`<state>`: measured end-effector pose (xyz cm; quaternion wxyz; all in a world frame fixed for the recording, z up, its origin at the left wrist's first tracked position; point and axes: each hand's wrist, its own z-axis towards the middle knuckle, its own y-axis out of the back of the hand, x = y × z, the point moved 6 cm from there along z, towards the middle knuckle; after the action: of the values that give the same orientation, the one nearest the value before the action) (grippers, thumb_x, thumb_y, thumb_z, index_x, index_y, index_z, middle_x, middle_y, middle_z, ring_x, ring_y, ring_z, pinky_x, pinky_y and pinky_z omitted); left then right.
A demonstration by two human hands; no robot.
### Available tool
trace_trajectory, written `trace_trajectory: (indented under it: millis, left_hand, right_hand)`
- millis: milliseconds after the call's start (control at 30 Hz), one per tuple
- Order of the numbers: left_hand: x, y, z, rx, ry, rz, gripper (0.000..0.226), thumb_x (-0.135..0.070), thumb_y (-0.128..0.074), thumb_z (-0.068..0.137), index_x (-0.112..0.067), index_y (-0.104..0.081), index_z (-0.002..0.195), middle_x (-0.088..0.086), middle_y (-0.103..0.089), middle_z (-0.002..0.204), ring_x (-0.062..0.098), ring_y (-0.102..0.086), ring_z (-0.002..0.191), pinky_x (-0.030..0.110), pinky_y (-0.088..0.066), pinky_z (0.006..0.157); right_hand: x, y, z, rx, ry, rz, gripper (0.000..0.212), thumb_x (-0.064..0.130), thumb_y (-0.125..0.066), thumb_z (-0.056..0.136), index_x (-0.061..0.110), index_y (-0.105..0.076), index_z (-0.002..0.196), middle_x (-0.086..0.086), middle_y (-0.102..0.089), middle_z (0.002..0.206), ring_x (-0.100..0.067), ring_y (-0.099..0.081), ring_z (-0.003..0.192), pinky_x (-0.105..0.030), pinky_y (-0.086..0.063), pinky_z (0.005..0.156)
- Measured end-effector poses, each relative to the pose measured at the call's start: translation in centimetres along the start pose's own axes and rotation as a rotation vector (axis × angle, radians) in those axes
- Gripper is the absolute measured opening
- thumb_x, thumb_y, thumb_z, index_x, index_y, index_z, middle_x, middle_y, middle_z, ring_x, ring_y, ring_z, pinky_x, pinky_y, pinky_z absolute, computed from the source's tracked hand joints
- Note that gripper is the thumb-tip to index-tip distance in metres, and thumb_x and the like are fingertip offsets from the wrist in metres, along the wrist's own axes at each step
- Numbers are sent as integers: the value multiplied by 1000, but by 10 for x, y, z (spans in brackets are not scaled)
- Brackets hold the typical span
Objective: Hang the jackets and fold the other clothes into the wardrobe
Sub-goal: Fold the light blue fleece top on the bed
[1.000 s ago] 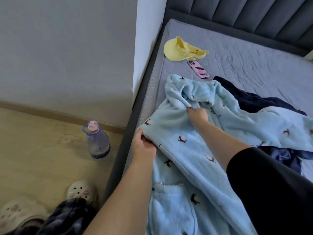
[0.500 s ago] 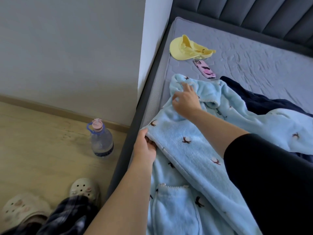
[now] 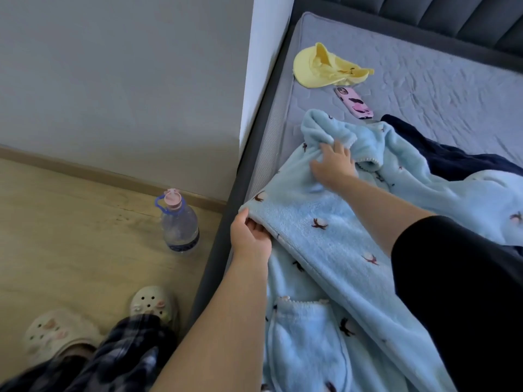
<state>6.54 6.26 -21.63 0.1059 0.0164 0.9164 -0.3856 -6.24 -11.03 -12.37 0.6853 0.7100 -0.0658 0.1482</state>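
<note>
A light blue fleece garment (image 3: 325, 239) with small dark motifs and a patch pocket lies spread over the near left part of the bed (image 3: 424, 89). My left hand (image 3: 250, 232) pinches its folded edge at the bed's side. My right hand (image 3: 334, 162) lies on the fleece near the bunched collar, fingers curled into the fabric. A dark navy garment (image 3: 452, 157) lies partly under the blue fleece on the right.
A yellow cap (image 3: 322, 66) and a pink phone (image 3: 353, 103) lie on the grey mattress beyond the fleece. A water bottle (image 3: 179, 222) stands on the wooden floor beside the bed frame. My feet in pale clogs (image 3: 154, 302) are at lower left. A grey wall stands left.
My right hand moved from the collar's right side leftward across the fleece and now grips it near the bunched collar. My left hand kept hold of the folded edge.
</note>
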Motion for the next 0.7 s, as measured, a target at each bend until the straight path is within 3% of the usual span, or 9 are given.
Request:
trace_trajectory:
  millis: [67,100,167,233,333,433,533,600,700]
  left_hand:
    - [-1,1,-1,-21,-15,22,18,-17,-52,96,-5,-64,91,10,-72,79,25,-66,86,35,-52,73]
    - [-2,2,0,-34,-22,40,17,-16,-52,95,-4,-63,91,10,-71,82,24,-65,85,34,-52,72]
    - [-7,5,0,-79,-64,89,12,-9,-53,94,-1,-62,95,12,-67,90,24,-64,83,35,-52,75]
    - [-25,15,0,-176,-251,338,13,2,-53,89,-2,-65,92,14,-67,94,24,-65,84,35,-53,81]
    - [-52,22,-6,-243,-549,954,18,-3,-54,84,-13,-66,92,4,-68,93,21,-63,88,30,-49,76]
    - [-53,18,-5,-90,-493,1087,29,-8,-59,84,-12,-59,113,-5,-60,89,16,-59,86,23,-43,69]
    - [-43,9,-6,5,-467,1324,38,-21,-70,80,-17,-55,114,-10,-58,93,13,-58,89,20,-40,65]
    - [-41,8,-4,4,-437,1499,50,-29,-74,77,-14,-51,119,-7,-56,103,14,-55,93,26,-41,73]
    - [-46,12,0,-6,-386,1501,44,-15,-73,76,-11,-57,116,5,-63,110,22,-62,91,29,-48,69]
  right_hand:
    - [26,5,-24,-249,293,-133,53,25,-45,90,13,-37,142,-15,-23,154,-34,-21,141,-48,-17,116]
    - [35,-1,-38,-264,438,-182,54,26,-45,91,14,-37,142,-15,-24,155,-33,-21,142,-48,-14,116]
    - [32,-32,-55,-48,577,-363,55,33,-36,97,18,-28,149,-8,-16,159,-23,-11,147,-48,-3,117]
    - [9,-47,-62,127,389,-320,55,35,-29,101,20,-18,152,-3,-9,161,-16,-2,148,-47,4,119]
    - [16,-28,-86,-114,358,21,52,19,-40,97,9,-30,147,-11,-21,158,-24,-14,147,-46,-6,118]
    - [39,-27,-120,-186,494,105,52,17,-39,92,6,-39,143,-15,-28,154,-30,-23,144,-47,-11,116]
    - [34,-38,-143,-136,423,82,52,23,-35,93,10,-38,143,-14,-23,156,-28,-15,146,-49,-9,116]
    - [19,-53,-150,2,359,-22,52,30,-35,98,14,-29,148,-9,-16,159,-24,-8,148,-50,-5,117]
    - [-4,-75,-155,250,290,-120,59,40,-30,101,20,-11,153,0,-4,161,-14,1,148,-45,-1,119]
